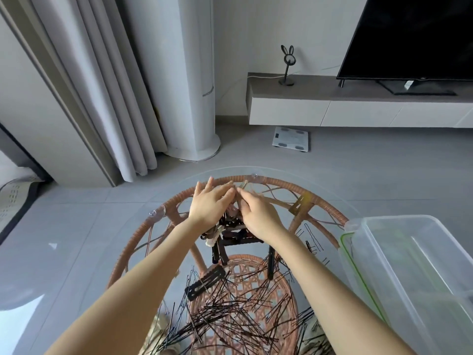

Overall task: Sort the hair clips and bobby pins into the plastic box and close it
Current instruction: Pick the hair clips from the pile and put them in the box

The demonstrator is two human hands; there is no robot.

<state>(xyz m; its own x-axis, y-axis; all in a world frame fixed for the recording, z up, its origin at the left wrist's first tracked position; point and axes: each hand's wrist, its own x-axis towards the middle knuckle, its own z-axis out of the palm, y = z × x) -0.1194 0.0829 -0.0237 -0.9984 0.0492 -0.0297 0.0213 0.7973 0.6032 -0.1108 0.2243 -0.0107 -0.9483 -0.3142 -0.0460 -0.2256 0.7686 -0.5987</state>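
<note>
Both bare arms reach up from the bottom of the frame to the far centre of a round glass surface (122, 254) laid on a rattan frame (330, 211). Left hand (208, 204) and right hand (258, 213) meet fingertip to fingertip near the far rim, both working one thin pale clip (242, 187); the left grip has thumb and forefinger closed at the clip with the other fingers fanned out, the right grip is pinched at the same spot, though exact contact is too small to confirm. Just below the hands, mid-frame, sits a heap of dark hair clips (231, 235), partly hidden by the wrists, with a few long dark clips trailing toward the viewer. A flat black snap clip (204, 283) lies lower, left of centre, on top of a wide scatter of black bobby pins (230, 311) filling the lower centre of the frame between the forearms. A few stray pins (313, 242) lie right of centre, near the box. The clear plastic box (419, 278) stands open at the right edge of the frame, its lid with green seal (358, 272) beside its left wall. Contents of the box are not discernible. Upper right: a dark TV (414, 34) on a low cabinet (358, 108); a bathroom scale (290, 139) on the floor beneath it.
</note>
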